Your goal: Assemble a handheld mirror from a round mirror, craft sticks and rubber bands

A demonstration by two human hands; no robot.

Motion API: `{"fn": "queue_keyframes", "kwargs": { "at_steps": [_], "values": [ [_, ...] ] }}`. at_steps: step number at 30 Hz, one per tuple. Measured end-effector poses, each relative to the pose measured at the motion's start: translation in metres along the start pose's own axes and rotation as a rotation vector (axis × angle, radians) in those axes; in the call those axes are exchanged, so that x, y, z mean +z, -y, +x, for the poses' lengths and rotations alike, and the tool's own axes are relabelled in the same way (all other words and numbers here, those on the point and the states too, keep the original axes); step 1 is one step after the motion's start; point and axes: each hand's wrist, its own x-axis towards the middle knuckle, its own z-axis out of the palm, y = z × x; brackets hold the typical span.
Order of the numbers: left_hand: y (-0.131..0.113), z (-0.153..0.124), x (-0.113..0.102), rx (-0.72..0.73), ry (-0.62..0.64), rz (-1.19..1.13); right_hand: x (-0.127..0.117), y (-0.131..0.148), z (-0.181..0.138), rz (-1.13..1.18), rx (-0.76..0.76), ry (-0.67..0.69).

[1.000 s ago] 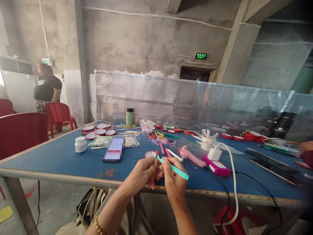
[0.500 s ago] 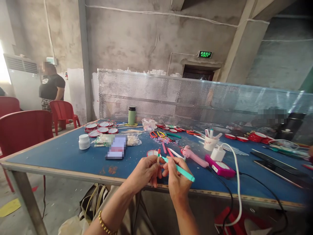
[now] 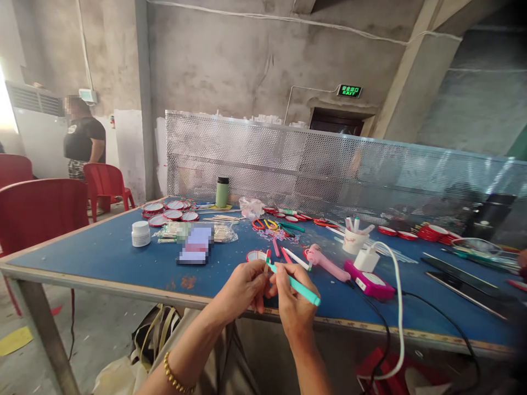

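Observation:
My left hand [image 3: 244, 284] is closed on a small wooden stick [image 3: 268, 255] whose upper end is coloured red and green. In my right hand [image 3: 297, 307] is a turquoise marker pen [image 3: 303, 288], gripped like a writing pen. Its tip meets or nearly meets the stick; my fingers partly hide the spot. Just behind my hands lies a red-rimmed round disc [image 3: 255, 256]. A white pen [image 3: 297, 259] and a pink pen [image 3: 285, 255] rest on the blue table [image 3: 123, 269] beyond the right hand.
A pink glue gun [image 3: 329, 264], a magenta box [image 3: 368, 281] with a white charger and cables, and a cup of pens [image 3: 354, 241] are on the right. Leftward are a phone [image 3: 196, 247], a white jar [image 3: 140, 235] and bagged sticks [image 3: 224, 232]. A perforated metal screen [image 3: 247, 153] stands behind.
The turquoise marker's tip has moved slightly left and closer to the stick, with my right hand shifting along. My left hand still holds the stick. The view has shifted slightly.

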Motion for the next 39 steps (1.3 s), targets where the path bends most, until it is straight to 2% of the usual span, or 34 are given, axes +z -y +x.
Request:
{"fn": "queue_keyframes", "kwargs": {
  "at_steps": [20,26,39],
  "values": [
    [-0.0013,-0.0006,0.0007,-0.013,-0.004,-0.029,-0.0003,-0.0003,-0.0009,-0.020,0.020,0.009],
    [-0.0054,-0.0016,0.0017,-0.026,-0.007,-0.032,0.0009,0.0010,-0.0011,0.032,0.049,-0.052],
    [-0.0049,-0.0010,0.0013,-0.033,0.001,-0.042,0.0005,0.0017,-0.0005,0.006,0.015,-0.033]
  ]
}}
